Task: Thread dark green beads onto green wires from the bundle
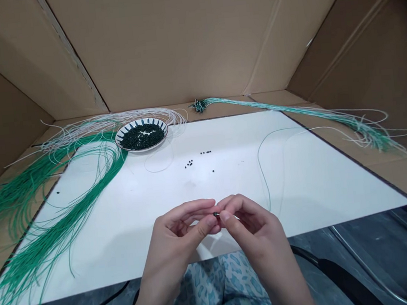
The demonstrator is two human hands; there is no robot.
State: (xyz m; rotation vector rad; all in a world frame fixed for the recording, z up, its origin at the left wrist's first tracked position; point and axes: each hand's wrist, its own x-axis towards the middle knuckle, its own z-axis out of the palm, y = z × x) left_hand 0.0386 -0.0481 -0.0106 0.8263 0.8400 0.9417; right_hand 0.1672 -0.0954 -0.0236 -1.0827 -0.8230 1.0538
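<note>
My left hand (176, 235) is closed, with thumb and forefinger pinching a tiny dark bead (216, 214). Against it, my right hand (254, 224) pinches the short pale end of a strand at the bead. Whether the strand runs through the bead is too small to tell. A thin green strand (259, 161) loops up from behind my right hand and to the right, alongside a fainter white one. Several loose dark beads (190, 163) lie on the white board (228, 184) beyond my fingers.
A striped-rim plate (165, 133) of dark beads stands at the back. Green strands (81, 204) and white strands (88, 128) spread over the left side. A tied bundle of beaded strands (267, 104) lies back right. Cardboard walls (177, 39) enclose the board.
</note>
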